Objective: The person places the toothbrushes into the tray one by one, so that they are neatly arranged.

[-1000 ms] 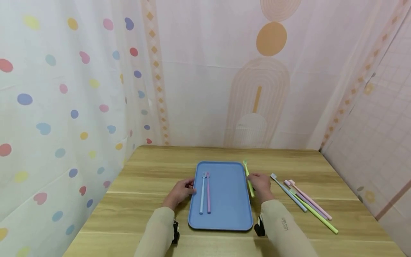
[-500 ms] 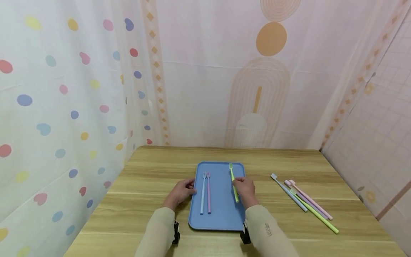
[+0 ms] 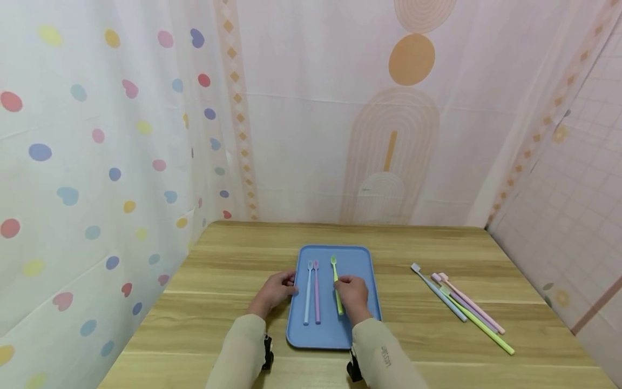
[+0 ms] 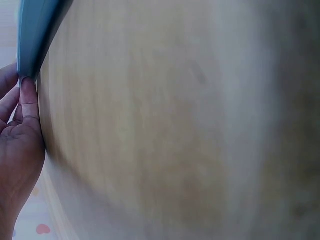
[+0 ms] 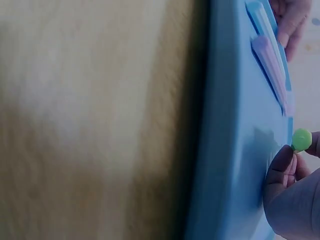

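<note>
My right hand (image 3: 355, 298) pinches a light green toothbrush (image 3: 339, 307) over the blue tray (image 3: 320, 337), bristle head pointing away from me. Its round green handle end (image 5: 301, 140) shows between thumb and fingers in the right wrist view, and a shadow falls on the tray there. On the tray's left half lie a light blue toothbrush (image 3: 308, 297) and a pinkish-purple toothbrush (image 3: 317, 298), side by side and roughly parallel. At the tray's left edge, my left hand (image 3: 273, 293) grips the rim (image 4: 37, 40) between thumb and fingers.
To the right of the tray, several toothbrushes lie slantwise on the wooden table (image 3: 233, 259): a blue one (image 3: 439, 293), a pink one (image 3: 473, 303), a purple one and a green one (image 3: 488, 330), partly overlapping. Patterned curtains (image 3: 311, 135) hang behind and beside the table.
My right hand has carried the green toothbrush leftward, from beside the tray's right edge to over its middle, near the two lying toothbrushes. My left hand stays on the rim.
</note>
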### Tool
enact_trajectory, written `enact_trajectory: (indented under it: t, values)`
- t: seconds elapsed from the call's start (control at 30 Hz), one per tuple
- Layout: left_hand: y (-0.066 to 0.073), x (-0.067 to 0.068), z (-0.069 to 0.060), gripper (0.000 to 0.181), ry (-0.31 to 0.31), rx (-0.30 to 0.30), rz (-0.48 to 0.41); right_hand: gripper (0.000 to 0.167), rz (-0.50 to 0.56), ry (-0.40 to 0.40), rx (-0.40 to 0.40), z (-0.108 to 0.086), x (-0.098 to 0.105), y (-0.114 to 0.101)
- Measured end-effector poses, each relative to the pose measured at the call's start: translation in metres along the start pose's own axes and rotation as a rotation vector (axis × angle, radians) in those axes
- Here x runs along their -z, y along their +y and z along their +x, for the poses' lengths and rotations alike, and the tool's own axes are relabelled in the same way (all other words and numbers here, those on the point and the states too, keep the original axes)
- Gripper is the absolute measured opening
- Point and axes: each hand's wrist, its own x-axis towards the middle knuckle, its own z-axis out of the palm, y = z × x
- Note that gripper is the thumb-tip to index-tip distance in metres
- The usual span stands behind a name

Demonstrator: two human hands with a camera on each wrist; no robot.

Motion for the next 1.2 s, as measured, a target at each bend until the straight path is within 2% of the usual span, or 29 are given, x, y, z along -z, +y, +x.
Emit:
enact_trajectory:
  t: [0.43, 0.6, 1.0, 1.2]
  values:
    - [0.001, 0.001, 0.0, 0.053, -0.003, -0.021, 0.023, 0.015, -0.032, 0.001, 0.018, -0.013, -0.016, -0.005]
    - [0.002, 0.001, -0.001, 0.053, 0.0, -0.024, 0.002, 0.014, -0.056, 0.003, 0.037, -0.015, -0.02, -0.007]
    - [0.002, 0.0, -0.003, 0.053, -0.007, -0.028, -0.036, 0.01, -0.174, 0.015, 0.161, -0.02, -0.027, -0.005]
    - [0.001, 0.001, -0.003, 0.053, -0.006, -0.02, -0.033, 0.012, -0.184, 0.011, 0.175, -0.02, -0.028, -0.004]
